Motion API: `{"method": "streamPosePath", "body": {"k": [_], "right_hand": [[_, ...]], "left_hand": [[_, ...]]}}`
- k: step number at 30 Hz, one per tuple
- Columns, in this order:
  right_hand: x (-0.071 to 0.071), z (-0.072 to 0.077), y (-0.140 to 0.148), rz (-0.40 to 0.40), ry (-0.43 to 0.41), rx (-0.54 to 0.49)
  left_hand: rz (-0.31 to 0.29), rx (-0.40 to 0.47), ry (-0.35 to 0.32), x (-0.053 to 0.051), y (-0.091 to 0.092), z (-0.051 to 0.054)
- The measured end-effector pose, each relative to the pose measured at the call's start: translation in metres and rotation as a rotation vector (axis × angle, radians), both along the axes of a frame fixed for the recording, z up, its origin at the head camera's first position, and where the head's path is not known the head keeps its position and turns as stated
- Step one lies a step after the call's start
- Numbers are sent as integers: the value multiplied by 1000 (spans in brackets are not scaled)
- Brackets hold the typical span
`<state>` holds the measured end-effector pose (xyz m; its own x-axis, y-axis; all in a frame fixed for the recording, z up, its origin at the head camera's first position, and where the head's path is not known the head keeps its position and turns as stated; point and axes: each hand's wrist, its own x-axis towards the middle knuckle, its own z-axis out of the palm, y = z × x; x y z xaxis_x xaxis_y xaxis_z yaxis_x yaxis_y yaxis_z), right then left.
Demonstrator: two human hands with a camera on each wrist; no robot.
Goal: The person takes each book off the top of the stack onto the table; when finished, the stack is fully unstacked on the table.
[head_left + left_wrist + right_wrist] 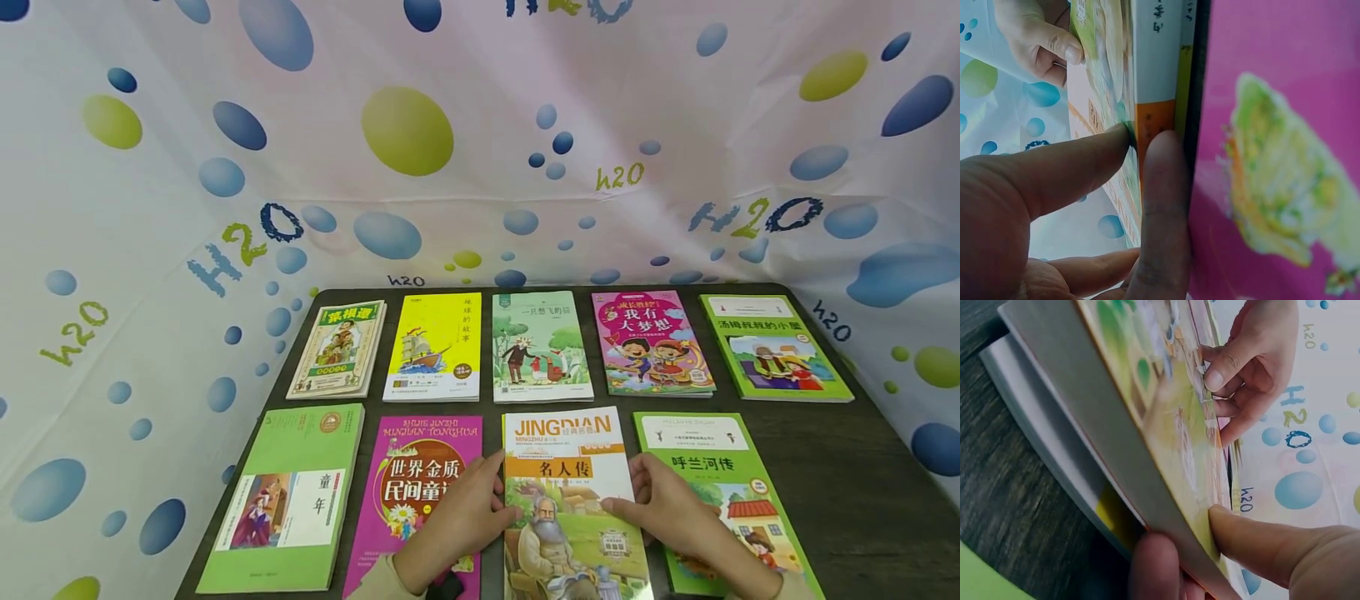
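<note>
Both hands are on a paperback [558, 533] with a bearded old man on its cover, front centre of the table. My left hand [468, 508] holds its left edge; in the left wrist view the thumb lies on the cover and a finger against the white-and-orange spine [1155, 75]. My right hand [667, 504] pinches the right edge, thumb on top and fingertips beneath. Another book [1041, 419] lies under it, and the right wrist view shows a gap between the two along that side.
A purple book [375, 517] lies close on the left, with a green book [300, 575] beyond. Right of the paperback is another green book [705, 483]. Several books, including a yellow one [435, 333], form a back row on the dark table [847, 475].
</note>
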<state>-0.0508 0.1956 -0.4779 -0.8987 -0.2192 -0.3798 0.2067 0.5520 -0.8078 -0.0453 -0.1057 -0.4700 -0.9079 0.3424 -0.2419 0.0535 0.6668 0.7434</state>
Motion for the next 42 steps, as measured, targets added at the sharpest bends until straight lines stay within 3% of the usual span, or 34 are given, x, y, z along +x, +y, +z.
{"method": "streamPosePath", "body": {"k": [7, 16, 22, 25, 37, 42], "right_hand": [[-3, -4, 12, 154, -42, -242], [1, -10, 19, 41, -232, -344], [2, -9, 25, 25, -321, -428], [1, -8, 29, 16, -325, -463], [5, -1, 69, -20, -311, -426], [6, 0, 93, -83, -292, -322]], "left_hand": [[-12, 1, 1, -1, 0, 2], [0, -15, -13, 1, -1, 1], [-2, -14, -23, 0, -2, 2], [7, -12, -34, 0, -2, 3], [21, -39, -39, -1, 0, 1], [34, -42, -49, -2, 2, 1]]}}
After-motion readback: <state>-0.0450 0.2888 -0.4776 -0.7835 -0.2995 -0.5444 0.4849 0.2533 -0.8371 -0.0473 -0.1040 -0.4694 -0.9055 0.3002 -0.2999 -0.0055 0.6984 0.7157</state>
